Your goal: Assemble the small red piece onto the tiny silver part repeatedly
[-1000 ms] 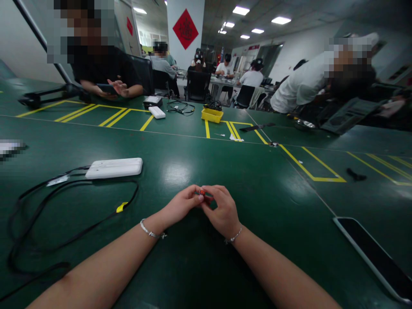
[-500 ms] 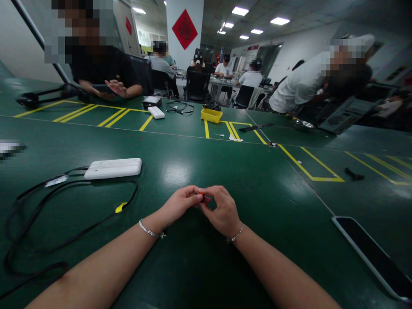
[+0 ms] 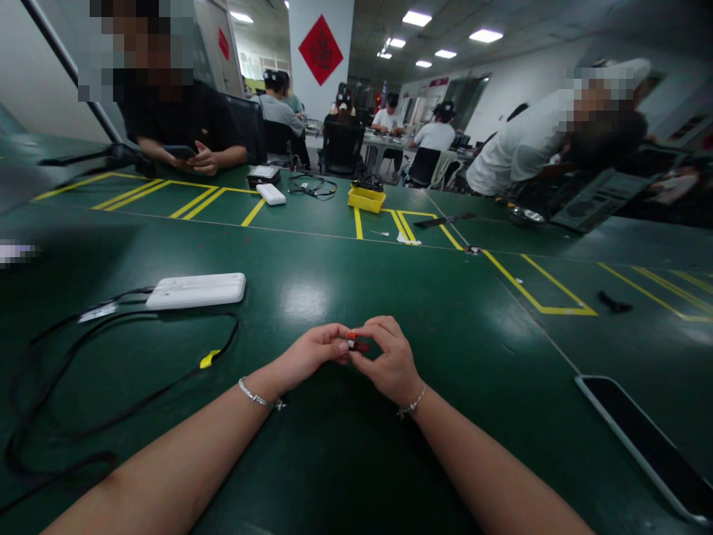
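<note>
Head cam is pointing down at the green desk (image 3: 473,461), and my left grip (image 3: 309,355) is pinching a small orange-and-white piece (image 3: 352,340) between thumb and index finger. So that little thing is sitting right where my fingertips are meeting, around mid-view. Honestly I'm not able to say what it is, since my fingers are hiding most of it. My right grip (image 3: 393,360) is facing it from the other side, with the index fingertip resting at the orange part, but I'm not able to tell whether it's really clenching or only touching. Something dark red is showing between that thumb and finger too, too small to make out.

I'm wearing a silvery bracelet (image 3: 259,397) on my left wrist and a thinner chain bracelet (image 3: 415,401) on my right. Over to the left, a white power bank (image 3: 196,291) is lying flat with black cables running out of its end, and a yellow tag (image 3: 210,359) is wrapping one of them. A phone (image 3: 640,438) is lying dark-screened off to the right. Farther back, a yellow tray (image 3: 366,199) is holding black cords, and someone in a black shirt (image 3: 186,111) is sitting across from me, holding a phone as well.
</note>
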Demonstrator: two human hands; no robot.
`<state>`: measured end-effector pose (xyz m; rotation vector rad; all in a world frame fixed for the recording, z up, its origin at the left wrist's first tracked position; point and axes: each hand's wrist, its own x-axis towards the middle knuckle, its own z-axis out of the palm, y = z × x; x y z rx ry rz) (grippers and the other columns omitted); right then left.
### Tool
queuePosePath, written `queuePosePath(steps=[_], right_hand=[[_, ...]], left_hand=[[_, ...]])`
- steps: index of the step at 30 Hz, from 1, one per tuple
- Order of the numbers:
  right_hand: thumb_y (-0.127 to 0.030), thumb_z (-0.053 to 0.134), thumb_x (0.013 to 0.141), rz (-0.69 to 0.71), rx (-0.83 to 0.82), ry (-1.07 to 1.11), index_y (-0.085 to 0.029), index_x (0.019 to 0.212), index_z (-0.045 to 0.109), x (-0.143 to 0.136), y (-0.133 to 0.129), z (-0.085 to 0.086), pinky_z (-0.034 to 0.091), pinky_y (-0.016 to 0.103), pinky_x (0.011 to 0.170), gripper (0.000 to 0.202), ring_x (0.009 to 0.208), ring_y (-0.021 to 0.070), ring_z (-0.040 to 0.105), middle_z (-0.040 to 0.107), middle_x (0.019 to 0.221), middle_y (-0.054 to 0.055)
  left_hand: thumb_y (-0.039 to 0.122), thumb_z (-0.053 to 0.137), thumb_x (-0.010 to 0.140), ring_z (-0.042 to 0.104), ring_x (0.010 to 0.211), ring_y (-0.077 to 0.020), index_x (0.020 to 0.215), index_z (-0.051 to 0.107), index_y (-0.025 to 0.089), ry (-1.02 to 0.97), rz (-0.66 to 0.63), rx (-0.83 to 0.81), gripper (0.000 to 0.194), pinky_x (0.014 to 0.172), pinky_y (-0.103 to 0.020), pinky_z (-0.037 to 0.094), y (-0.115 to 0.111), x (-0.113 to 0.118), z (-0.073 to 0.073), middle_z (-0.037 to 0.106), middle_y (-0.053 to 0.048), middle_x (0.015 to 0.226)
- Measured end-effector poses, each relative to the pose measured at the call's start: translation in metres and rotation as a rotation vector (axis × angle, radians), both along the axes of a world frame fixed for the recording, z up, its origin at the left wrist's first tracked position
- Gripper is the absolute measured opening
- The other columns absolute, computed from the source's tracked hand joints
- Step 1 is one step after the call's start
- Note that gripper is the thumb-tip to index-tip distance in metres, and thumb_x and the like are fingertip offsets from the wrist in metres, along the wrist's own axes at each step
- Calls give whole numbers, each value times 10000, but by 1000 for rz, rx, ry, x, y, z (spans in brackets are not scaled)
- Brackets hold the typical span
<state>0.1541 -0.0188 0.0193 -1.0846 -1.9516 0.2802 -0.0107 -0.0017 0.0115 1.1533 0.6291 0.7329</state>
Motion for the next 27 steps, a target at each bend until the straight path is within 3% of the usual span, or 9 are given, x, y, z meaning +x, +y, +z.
queuePosePath(steps=[22,27], right_hand=[[-180,573,662,-8,-18,12,-187,846,531,0,-1,-7,419,312,704,189,780,159,481,515,796,33],[-249,570,701,80,-225,199,-193,902,547,0,2,-6,431,297,686,209,758,142,511,549,844,33]], left_hand=[[271,544,742,527,667,-99,800,568,121,90,28,10,163,676,-246,402,0,2,2,603,-24,774],[296,495,778,568,700,-124,818,526,126,111,114,-36,177,663,-259,417,0,4,3,614,-37,765]])
